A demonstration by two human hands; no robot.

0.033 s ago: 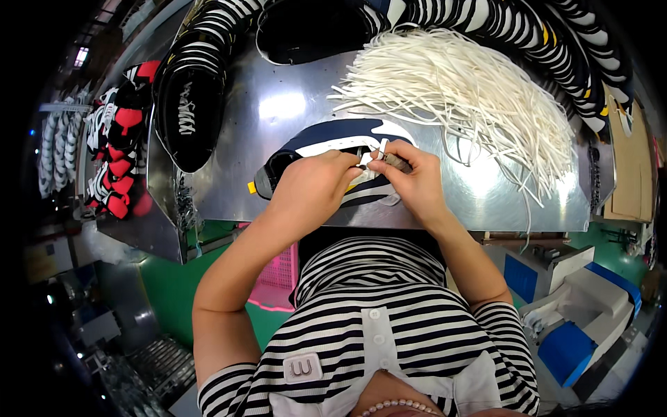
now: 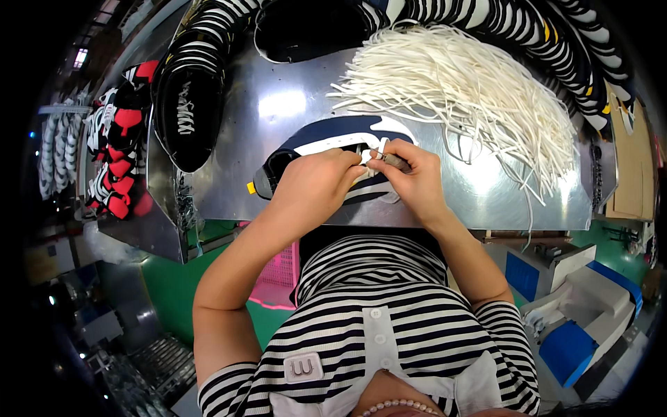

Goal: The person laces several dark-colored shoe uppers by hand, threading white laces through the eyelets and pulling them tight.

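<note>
We are working on a navy, white and black shoe upper (image 2: 333,132), which is lying at the near edge of the metal desk (image 2: 240,163), between our hands, its yellow tab (image 2: 251,187) pointing left. At its opening, our left hand (image 2: 313,182) is pinching a short white lace (image 2: 366,157), the fingers (image 2: 353,158) drawn nearly together on it, while our right hand (image 2: 419,177) is curling around a small brown-handled tool (image 2: 397,163), thumb and forefinger closed beside the same lace; its tip is mostly hiding, so we cannot tell whether it is passing through an eyelet. As we are judging it, this lace work is calling for a short grip close to the hole, the flat strip lying untwisted, and the tool angled away from our left fingertips. Steadying the upper under the left palm is probably sparing the edge from stretching, and even tension is probably mattering more than force. Just beyond, on the far right, a heap of white laces (image 2: 451,83) is spreading loosely; on the far left, a black-lined upper (image 2: 187,118) is resting well apart, while striped uppers (image 2: 486,24) are lining the far edge.
</note>
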